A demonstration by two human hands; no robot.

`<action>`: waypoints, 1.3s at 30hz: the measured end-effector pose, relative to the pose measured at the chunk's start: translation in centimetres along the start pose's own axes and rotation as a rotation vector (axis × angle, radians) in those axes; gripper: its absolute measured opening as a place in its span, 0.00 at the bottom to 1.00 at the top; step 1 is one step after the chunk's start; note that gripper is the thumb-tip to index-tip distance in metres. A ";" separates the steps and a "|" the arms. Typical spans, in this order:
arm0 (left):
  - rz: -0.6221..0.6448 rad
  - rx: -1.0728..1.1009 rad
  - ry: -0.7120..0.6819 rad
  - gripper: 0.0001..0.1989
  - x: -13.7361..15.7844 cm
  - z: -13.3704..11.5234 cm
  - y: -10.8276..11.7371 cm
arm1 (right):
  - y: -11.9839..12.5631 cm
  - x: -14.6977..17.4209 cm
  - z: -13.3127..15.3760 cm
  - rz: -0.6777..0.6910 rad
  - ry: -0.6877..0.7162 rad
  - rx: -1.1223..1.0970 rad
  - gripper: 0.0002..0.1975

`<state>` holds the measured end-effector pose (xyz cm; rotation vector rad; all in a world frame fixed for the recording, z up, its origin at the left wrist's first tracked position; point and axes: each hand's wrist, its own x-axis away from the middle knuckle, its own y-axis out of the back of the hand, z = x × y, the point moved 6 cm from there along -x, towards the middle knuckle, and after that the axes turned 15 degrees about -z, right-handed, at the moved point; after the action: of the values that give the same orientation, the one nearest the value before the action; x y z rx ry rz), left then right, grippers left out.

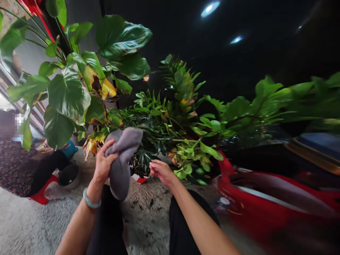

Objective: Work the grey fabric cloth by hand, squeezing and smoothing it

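My left hand (pixel 104 161), with a pale bangle at the wrist, is closed around the upper part of a soft grey sock-like fabric piece (pixel 120 177). The piece has two rounded lobes at the top, and a long rounded end hangs down over the gap between my knees. To the right, my right hand (pixel 160 171) is raised apart from the fabric, thumb and fingers pinched together in front of dark leaves (pixel 145 159). Whether anything small is between those fingertips is too hard to make out.
Large potted plants (pixel 69 92) fill the view ahead, some leaves yellowed. A red bag (pixel 255 202) stands open at the right, blurred. At the left, a person (pixel 18 166) sits on a red stool (pixel 44 189). Rough concrete floor (pixel 147 226) lies between my legs.
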<state>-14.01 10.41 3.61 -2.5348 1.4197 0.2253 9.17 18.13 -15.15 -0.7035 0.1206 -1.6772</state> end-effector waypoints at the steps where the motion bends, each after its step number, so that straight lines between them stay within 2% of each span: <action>1: 0.010 0.009 -0.086 0.26 -1.0 -1.6 -1.4 | -0.1 0.0 0.0 0.002 0.002 -0.001 0.16; 2: 0.036 0.014 -0.154 0.26 -1.8 -2.6 -3.1 | -0.2 0.0 0.0 0.003 0.003 -0.002 0.16; 4: 0.141 -0.007 -0.227 0.25 -2.8 -2.6 -7.3 | -0.4 0.1 0.0 0.000 0.003 0.000 0.16; 6: 0.250 -0.115 -0.241 0.25 -2.4 -0.5 -10.7 | -0.3 0.0 -0.3 -0.011 -0.005 0.016 0.14; 8: 0.372 -0.276 -0.182 0.25 -0.9 2.3 -12.2 | 0.2 -0.1 -0.7 -0.034 -0.020 0.047 0.12; 10: 0.491 -0.357 -0.086 0.25 0.9 4.0 -11.4 | 0.8 -0.2 -1.0 -0.061 -0.038 0.079 0.11; 12: 0.564 -0.281 0.013 0.24 1.8 3.4 -9.4 | 1.3 -0.3 -1.0 -0.074 -0.049 0.095 0.12; 13: 0.556 -0.207 0.042 0.24 1.6 2.4 -8.5 | 1.4 -0.3 -0.9 -0.073 -0.050 0.093 0.11; 15: 0.450 -0.064 0.013 0.25 -0.1 -0.3 -7.6 | 1.4 -0.2 -0.5 -0.065 -0.044 0.075 0.09; 18: 0.197 0.022 -0.156 0.26 -3.0 -2.3 -8.4 | 0.9 0.2 0.1 -0.057 -0.036 0.046 0.10; 20: 0.157 -0.026 -0.216 0.24 -3.4 -0.9 -9.9 | 0.6 0.4 0.1 -0.062 -0.043 0.046 0.11; 22: 0.271 -0.159 -0.193 0.22 -2.1 2.0 -10.9 | 0.6 0.4 -0.1 -0.082 -0.057 0.067 0.09; 24: 0.429 -0.281 -0.099 0.21 0.0 5.0 -10.3 | 0.9 0.3 -0.5 -0.115 -0.077 0.101 0.09; 26: 0.497 -0.267 0.021 0.20 1.6 6.0 -8.4 | 1.1 0.1 -0.7 -0.135 -0.090 0.129 0.09; 28: 0.476 -0.143 0.107 0.19 1.8 4.5 -6.7 | 1.1 0.0 -0.6 -0.127 -0.087 0.134 0.09; 30: 0.424 -0.012 0.112 0.20 0.7 1.7 -6.5 | 0.9 0.3 -0.3 -0.102 -0.072 0.121 0.07; 32: 0.357 0.068 0.034 0.22 -1.2 -1.1 -7.6 | 0.6 0.6 0.0 -0.085 -0.062 0.108 0.08; 34: 0.276 0.093 -0.069 0.22 -2.9 -2.1 -9.0 | 0.4 0.9 0.1 -0.077 -0.061 0.105 0.09; 35: 0.236 0.076 -0.110 0.21 -3.3 -1.7 -9.6 | 0.4 1.0 0.1 -0.076 -0.063 0.106 0.10; 37: 0.198 -0.024 -0.140 0.20 -2.9 0.6 -10.0 | 0.5 0.9 0.0 -0.087 -0.071 0.117 0.10; 39: 0.243 -0.169 -0.090 0.18 -0.9 4.0 -9.2 | 0.9 0.6 -0.3 -0.113 -0.083 0.138 0.10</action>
<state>-6.70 16.92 1.11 -2.4381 1.7379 0.5147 9.74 17.26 -15.53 -0.6849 -0.0938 -1.7430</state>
